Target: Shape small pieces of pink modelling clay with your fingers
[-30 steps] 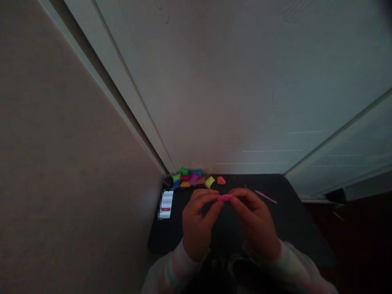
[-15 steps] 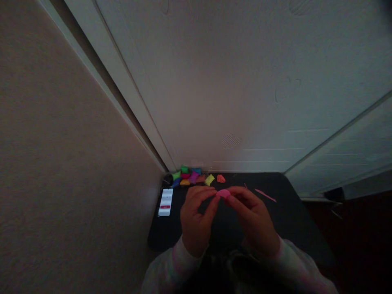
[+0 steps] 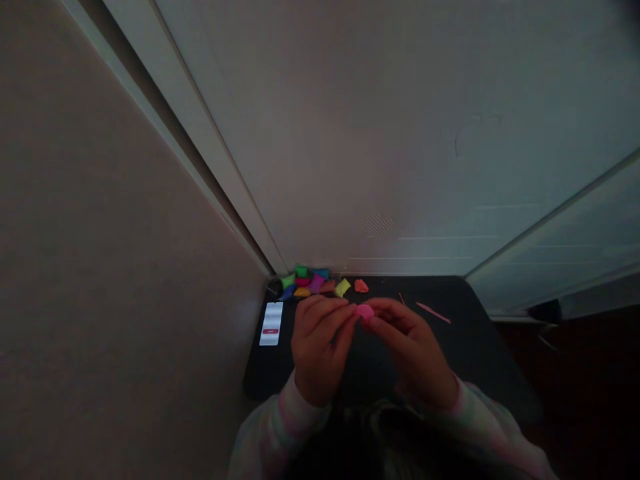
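The pale panel (image 3: 350,133) is the largest thing, rising behind the far edge of the worktop, with a faint striped heart low on it. The brownish wall (image 3: 100,267) fills the left side. Below the panel lies the dark worktop (image 3: 480,353), its corners rounded, with dark floor (image 3: 590,373) to its right. My sleeves (image 3: 490,427), pale with pastel bands, come in from the near side.

My left hand (image 3: 320,347) has its thumb and fingers closed on the left edge of the pink lump. My right hand (image 3: 420,353) pinches the same lump from the right, its other fingers curled.

Bright packets (image 3: 317,283) lie bunched at the far left of the worktop, green, blue, red, purple, orange and brown among them. A black object (image 3: 546,311) sits off to the right, beyond the worktop, a pale cord near it. The phone (image 3: 271,324) lies at the left, screen lit, just nearer than the packets. The pink stick (image 3: 433,313) lies slanted at the far right.

A yellow packet (image 3: 343,288) is at the bunch's right end, and an orange lump (image 3: 361,286) is just right of it. The pink lump (image 3: 364,312) is between my fingertips. Smallest is a thin pink strip (image 3: 401,299) beyond my right hand.
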`<state>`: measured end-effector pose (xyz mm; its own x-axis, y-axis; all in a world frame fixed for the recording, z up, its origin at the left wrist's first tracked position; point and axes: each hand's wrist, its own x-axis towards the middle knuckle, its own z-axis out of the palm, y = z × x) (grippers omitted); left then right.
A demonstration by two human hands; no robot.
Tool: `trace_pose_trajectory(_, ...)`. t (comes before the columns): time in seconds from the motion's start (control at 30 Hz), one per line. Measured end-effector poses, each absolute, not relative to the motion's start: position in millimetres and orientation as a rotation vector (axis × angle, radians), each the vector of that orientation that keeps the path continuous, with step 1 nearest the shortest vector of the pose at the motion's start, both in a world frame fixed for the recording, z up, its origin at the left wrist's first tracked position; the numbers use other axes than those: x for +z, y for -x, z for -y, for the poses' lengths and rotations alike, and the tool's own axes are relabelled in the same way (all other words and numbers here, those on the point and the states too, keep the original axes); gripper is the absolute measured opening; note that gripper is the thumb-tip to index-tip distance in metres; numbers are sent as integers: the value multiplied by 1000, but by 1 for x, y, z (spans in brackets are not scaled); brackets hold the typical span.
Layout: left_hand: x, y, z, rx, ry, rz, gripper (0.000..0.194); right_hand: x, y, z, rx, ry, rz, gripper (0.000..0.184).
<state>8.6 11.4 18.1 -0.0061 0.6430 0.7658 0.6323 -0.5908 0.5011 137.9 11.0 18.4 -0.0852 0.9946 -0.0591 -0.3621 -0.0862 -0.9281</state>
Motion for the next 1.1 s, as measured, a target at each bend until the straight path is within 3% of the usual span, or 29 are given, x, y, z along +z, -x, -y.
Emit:
trace_pose_trajectory(0.37, 21, -7, -11, 1618, -2014, -1385, 18, 20, -146, -14, 1397, 1040, 1129, 9)
trace_pose_trajectory(0.6, 22, -6, -15, 1345, -1902, -1318, 9, 20, -156, -20, 900, 1138, 1697, 12)
trace_pose_trajectory(0.87, 30, -2, -10, 1490, -2494, -1319, 12, 25, -157, -18, 188, 914, 1927, 11)
trace_pose_trajectory(1.1, 33, -7, -1, 1815, -2428, -1251, 18, 34, -150, -11, 64, 828, 1818, 13)
